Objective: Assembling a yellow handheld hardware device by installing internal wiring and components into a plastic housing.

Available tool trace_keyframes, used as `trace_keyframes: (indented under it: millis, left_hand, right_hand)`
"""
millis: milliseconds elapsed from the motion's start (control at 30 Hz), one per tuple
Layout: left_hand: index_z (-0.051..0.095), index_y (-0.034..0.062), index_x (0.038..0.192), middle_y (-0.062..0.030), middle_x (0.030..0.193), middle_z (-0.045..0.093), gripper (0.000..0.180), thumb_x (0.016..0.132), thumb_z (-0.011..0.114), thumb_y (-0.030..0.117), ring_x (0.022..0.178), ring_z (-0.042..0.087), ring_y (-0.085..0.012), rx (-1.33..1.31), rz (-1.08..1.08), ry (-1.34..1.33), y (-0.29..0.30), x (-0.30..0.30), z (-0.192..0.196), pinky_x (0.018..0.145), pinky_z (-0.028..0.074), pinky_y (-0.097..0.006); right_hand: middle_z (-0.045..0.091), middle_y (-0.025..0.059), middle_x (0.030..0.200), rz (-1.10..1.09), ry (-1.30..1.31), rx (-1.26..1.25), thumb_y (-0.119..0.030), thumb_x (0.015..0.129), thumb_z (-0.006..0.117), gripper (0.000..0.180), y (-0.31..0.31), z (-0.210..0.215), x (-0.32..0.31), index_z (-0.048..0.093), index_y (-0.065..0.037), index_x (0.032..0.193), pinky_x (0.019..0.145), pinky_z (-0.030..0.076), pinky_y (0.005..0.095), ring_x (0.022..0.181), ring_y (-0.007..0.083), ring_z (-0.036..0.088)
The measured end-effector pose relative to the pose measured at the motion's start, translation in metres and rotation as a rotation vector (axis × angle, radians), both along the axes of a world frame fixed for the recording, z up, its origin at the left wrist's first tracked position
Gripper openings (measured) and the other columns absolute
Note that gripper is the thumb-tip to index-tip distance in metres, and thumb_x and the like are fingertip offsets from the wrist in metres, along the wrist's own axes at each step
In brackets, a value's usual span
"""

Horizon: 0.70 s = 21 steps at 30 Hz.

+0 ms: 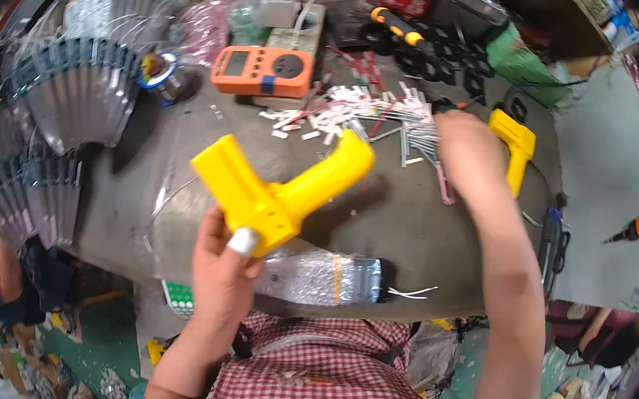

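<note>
Gripping a yellow plastic housing (280,190) by its lower end, the left hand (223,268) holds it lifted above the near edge of the surface (398,218), fingers clenched around it, thumb pressed on the smooth moulded shell, probably to keep its open end turned up and within easy view. The housing is a blocky, pistol-like form with a curved grip. The right hand (467,150) reaches toward the far side of the surface, resting on a loose pile of thin white and pink wires (379,114); whether its fingers pinch any wire cannot be told. A second yellow housing (514,144) lies just beside that hand. Near the far edge sits an orange meter (262,71), flat and boxy, with a solder spool (160,72) to its left. Grey ribbed strips fanned out (75,91) crowd the left edge. A crinkled clear bag (321,276) lies at the near edge, below the raised housing.
</note>
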<state>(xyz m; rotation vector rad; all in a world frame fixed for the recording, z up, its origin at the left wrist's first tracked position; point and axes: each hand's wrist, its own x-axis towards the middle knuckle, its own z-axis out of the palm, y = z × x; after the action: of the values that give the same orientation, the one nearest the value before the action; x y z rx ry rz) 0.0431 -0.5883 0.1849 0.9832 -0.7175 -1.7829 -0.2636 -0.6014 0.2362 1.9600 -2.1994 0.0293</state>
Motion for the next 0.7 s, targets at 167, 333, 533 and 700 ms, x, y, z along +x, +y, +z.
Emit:
trace_keyframes:
  millis: [167,333,533,700]
  left_hand:
    - [0.036,0.0034,0.136,-0.0073,0.12,0.058,0.053,0.088,0.06,0.008,0.088,0.058,-0.0076,-0.004,-0.119,0.056,0.005,-0.016,-0.002,0.053,0.041,-0.016]
    - [0.034,0.0022,0.137,-0.008,0.121,0.057,0.054,0.089,0.058,0.008,0.089,0.058,-0.0073,-0.023,-0.222,0.04,0.014,-0.024,0.012,0.054,0.042,-0.016]
    - [0.035,0.0004,0.137,-0.0082,0.12,0.058,0.056,0.088,0.06,0.006,0.087,0.059,-0.0066,-0.059,-0.346,-0.038,0.018,-0.033,0.018,0.055,0.043,-0.017]
    - [0.038,0.0001,0.136,-0.0078,0.115,0.06,0.054,0.087,0.061,0.005,0.08,0.058,-0.0059,-0.177,-0.575,-0.287,0.018,-0.049,0.028,0.056,0.044,-0.018]
  right_hand:
    - [0.057,0.0109,0.084,0.404,-0.384,-0.369,0.0,0.072,0.057,0.019,0.046,0.021,0.056,0.064,0.0,0.09,0.072,0.049,0.0386,0.084,0.029,0.059]
    - [0.056,0.0093,0.09,0.483,-0.48,-0.239,-0.003,0.069,0.06,0.025,0.071,0.008,0.078,0.062,0.002,0.094,0.072,0.05,0.0353,0.086,0.0254,0.057]
    - [0.057,0.0091,0.089,0.514,-0.456,-0.328,-0.003,0.068,0.06,0.025,0.083,0.007,0.065,0.062,0.001,0.093,0.071,0.05,0.0342,0.084,0.0252,0.058]
    - [0.058,0.0084,0.088,0.531,-0.531,-0.326,-0.001,0.071,0.062,0.019,0.092,0.002,0.048,0.062,-0.002,0.09,0.068,0.05,0.0345,0.083,0.0247,0.059]
